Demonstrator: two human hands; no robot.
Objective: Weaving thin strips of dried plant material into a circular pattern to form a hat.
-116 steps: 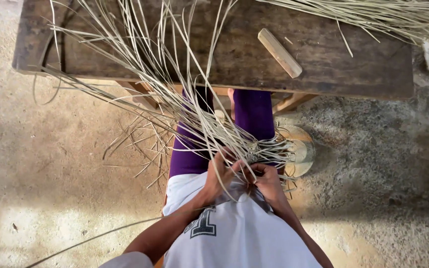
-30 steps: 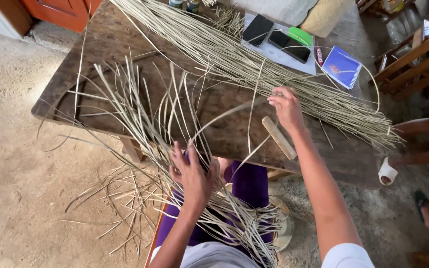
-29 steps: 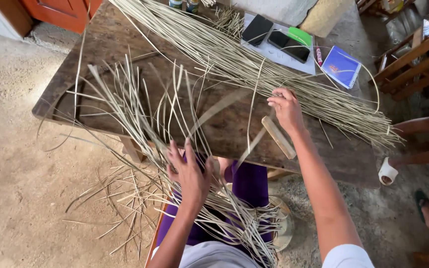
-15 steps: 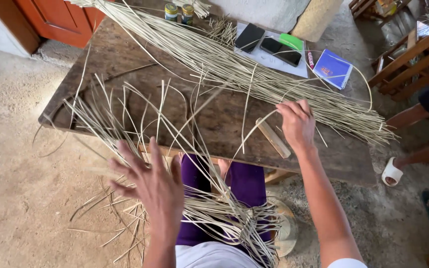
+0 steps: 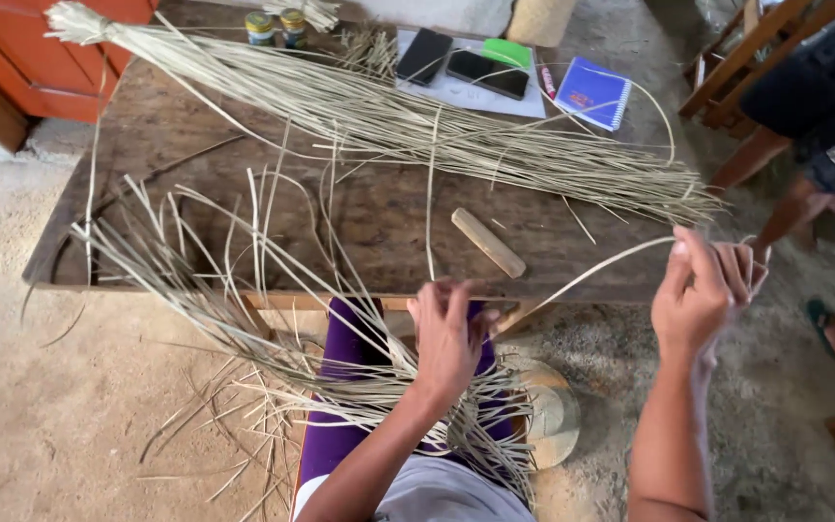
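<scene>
The left hand [image 5: 448, 333] is hovering over the lap with its fingers spread and slightly curled, gripping nothing, its fingertips just touching one long pale strip [image 5: 591, 274]. The right hand [image 5: 703, 295], out at about three o'clock from the left, is pinching the far end of that strip between thumb and curled fingers and holding it raised beyond the table's near right corner. The strip is running taut in a shallow diagonal from the left hand's fingertips up to the right hand.

Directly below the left hand, at six o'clock, the woven start of the work [image 5: 456, 425] is lying across purple-clad legs, with loose strands [image 5: 205, 280] fanning out toward ten o'clock over the edge of the dark wooden table [image 5: 379, 208]. A short wooden stick [image 5: 488, 243] is lying on the tabletop at about twelve o'clock from the left hand, near the table's front edge. Beyond it, a long bundle of dried strips [image 5: 388, 126] is stretching across the table from upper left to right.

At the table's far side, two dark phones [image 5: 456, 63], a green case [image 5: 506, 51] and a blue notebook [image 5: 592, 93] are sitting near one another, with two small jars [image 5: 277, 27] to their nine o'clock. Another person's legs [image 5: 794, 184] are showing at the right edge.
</scene>
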